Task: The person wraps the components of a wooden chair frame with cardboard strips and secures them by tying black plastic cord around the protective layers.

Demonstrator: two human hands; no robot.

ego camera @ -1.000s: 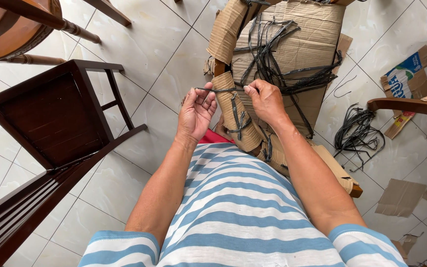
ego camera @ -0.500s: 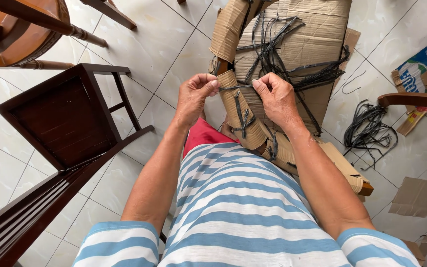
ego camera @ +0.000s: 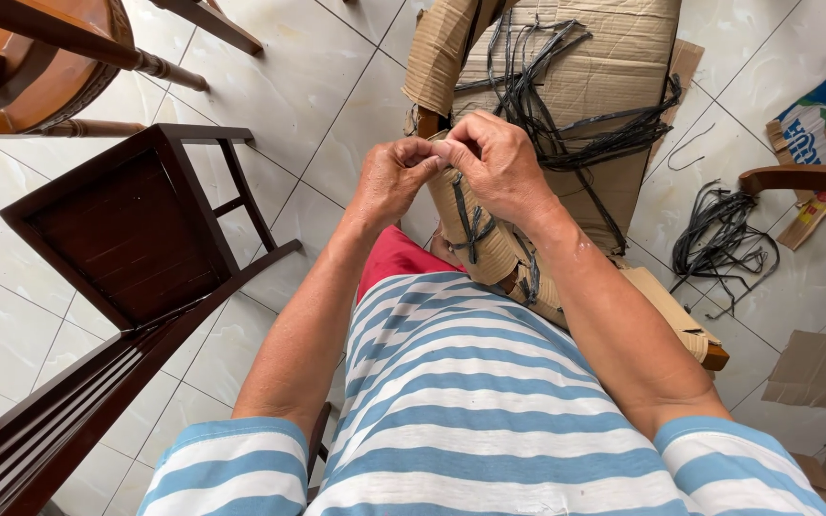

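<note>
Hands meet at the wrapped frame: left hand [ego camera: 396, 177] and right hand [ego camera: 497, 162] both pinch closed on a black strap [ego camera: 458, 196] against cardboard [ego camera: 566, 67]. Dark chair [ego camera: 126, 229] stands left; loose straps [ego camera: 719, 234] lie on the tiles [ego camera: 317, 105] at right.

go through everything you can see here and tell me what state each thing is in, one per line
left hand: fingers pinched, meeting the right hand
right hand: pinching at the strap
black strap: tangled over the wrapping
cardboard wrapping: bound around furniture, creased
dark wooden chair: lying tipped on the floor
loose straps: heaped on tiles
cardboard scrap: flat on floor
</note>
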